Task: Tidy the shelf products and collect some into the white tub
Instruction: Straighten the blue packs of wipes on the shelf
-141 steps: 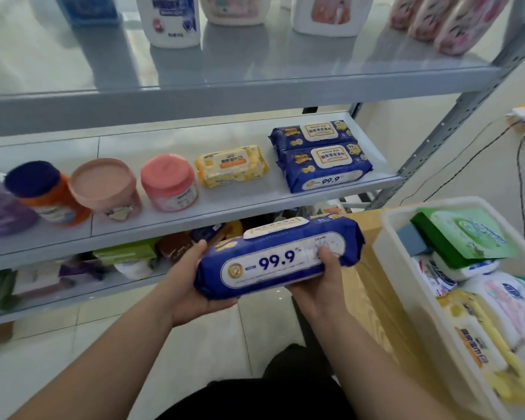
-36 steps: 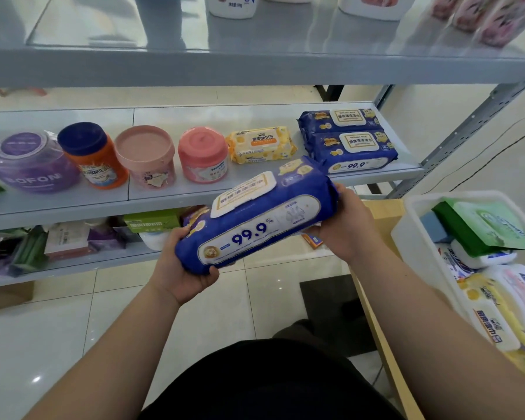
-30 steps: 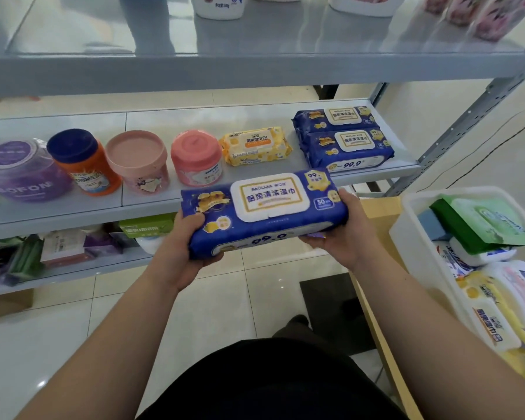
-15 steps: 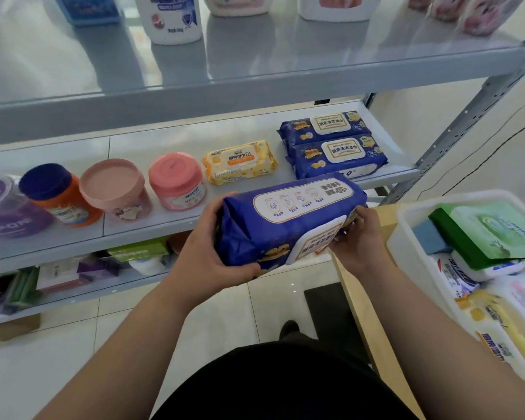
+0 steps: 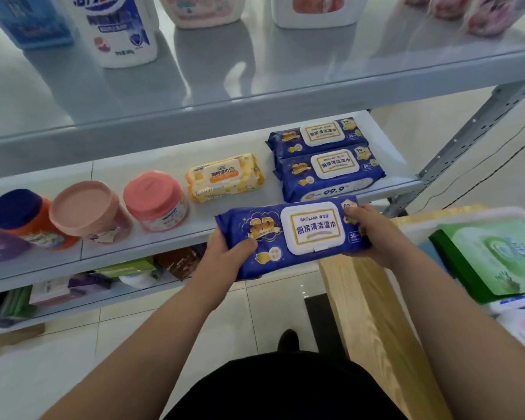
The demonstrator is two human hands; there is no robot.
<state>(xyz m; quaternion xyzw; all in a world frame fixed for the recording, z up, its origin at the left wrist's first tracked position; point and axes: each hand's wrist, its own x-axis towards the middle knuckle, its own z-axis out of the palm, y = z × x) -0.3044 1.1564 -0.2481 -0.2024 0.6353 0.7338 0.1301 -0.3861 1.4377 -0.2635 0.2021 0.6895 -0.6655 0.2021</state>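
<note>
Both hands, left hand and right hand, grip the blue wipes pack by its ends, label up, probably bound for the two matching packs just beyond.

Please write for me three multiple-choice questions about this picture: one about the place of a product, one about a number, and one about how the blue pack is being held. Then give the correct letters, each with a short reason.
1. Where does the yellow wipes pack lie?
A. on the floor tiles
B. on the middle shelf, between the pink jar and the blue wipes packs
C. stacked on a jar

2. How many blue wipes packs lie on the middle shelf?
A. one
B. four
C. two

3. How is the held blue pack held?
A. gripped by the left hand and the right hand, white lid up
B. lying free on the shelf
C. gripped by one hand, lid down

Answers: 1 B, it lies flat between them; 2 C, two lie one behind the other at the shelf's right end; 3 A, one hand grips each end.
</note>
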